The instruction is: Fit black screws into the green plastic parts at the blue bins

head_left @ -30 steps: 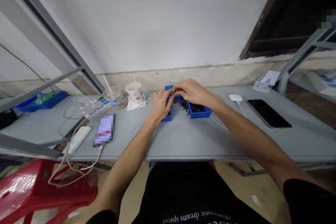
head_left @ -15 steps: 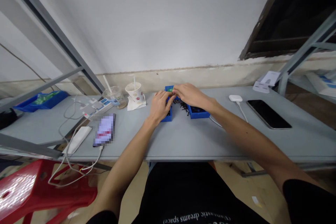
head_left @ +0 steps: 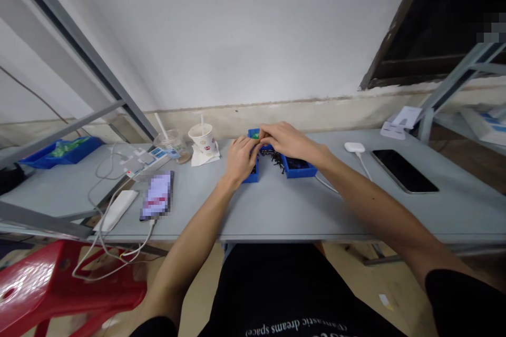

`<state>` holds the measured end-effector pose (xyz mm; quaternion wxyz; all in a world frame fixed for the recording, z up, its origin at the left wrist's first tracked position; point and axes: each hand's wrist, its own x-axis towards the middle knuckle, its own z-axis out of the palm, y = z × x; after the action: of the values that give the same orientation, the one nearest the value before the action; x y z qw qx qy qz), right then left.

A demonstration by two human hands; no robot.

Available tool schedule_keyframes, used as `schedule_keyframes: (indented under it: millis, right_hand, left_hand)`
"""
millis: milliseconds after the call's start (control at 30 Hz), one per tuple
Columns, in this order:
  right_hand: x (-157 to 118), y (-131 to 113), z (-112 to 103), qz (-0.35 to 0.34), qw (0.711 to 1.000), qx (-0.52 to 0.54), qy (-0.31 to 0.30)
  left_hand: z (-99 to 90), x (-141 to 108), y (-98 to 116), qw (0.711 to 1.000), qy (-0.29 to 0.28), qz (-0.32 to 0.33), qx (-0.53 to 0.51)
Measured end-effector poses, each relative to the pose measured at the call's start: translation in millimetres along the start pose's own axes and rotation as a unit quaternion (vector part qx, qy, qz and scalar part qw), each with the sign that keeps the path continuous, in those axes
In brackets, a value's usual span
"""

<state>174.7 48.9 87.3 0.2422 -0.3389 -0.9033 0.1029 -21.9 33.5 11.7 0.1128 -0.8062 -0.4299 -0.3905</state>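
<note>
My left hand [head_left: 239,159] and my right hand [head_left: 288,139] meet at their fingertips above the blue trays. The fingers of both are pinched together, and whatever they hold is too small to make out. Under my left hand is a blue tray [head_left: 251,178] with dark pieces in it. Another blue tray [head_left: 300,172], holding dark parts, sits below my right wrist. Behind the fingers, a third blue tray [head_left: 253,132] shows something green. Small black screw-like pieces [head_left: 277,159] lie in a loose pile between the trays.
On the left are a paper cup [head_left: 203,139], a plastic cup [head_left: 174,146], a power strip [head_left: 147,162], a lit phone [head_left: 158,195] and cables. A dark phone [head_left: 405,171] and a white charger case [head_left: 354,147] lie right. A red stool [head_left: 35,284] stands lower left.
My right hand has risen slightly and its fingers are bent more over the left fingertips. My left hand has barely moved.
</note>
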Motion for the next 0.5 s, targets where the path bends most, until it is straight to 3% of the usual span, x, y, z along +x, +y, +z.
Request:
schedule_keyframes:
  millis: [133,267,367,500]
  right_hand:
    - [1,-1,6,0.038,0.999,-0.005,0.007]
    - [4,-1,6,0.041,0.997,0.057,0.007]
    - [4,6,-6,0.044,0.996,0.079,-0.002]
    - [-3,28,-34,0.087,0.996,-0.029,0.005]
  left_hand:
    - [1.0,-1,-1,1.0,0.003,0.009,0.0]
    - [0.9,-1,-1,1.0,0.025,0.007,-0.007]
    - [-0.4,-1,1,0.999,0.029,0.003,-0.015]
    - [-1.5,0,4,0.999,0.02,0.005,-0.026]
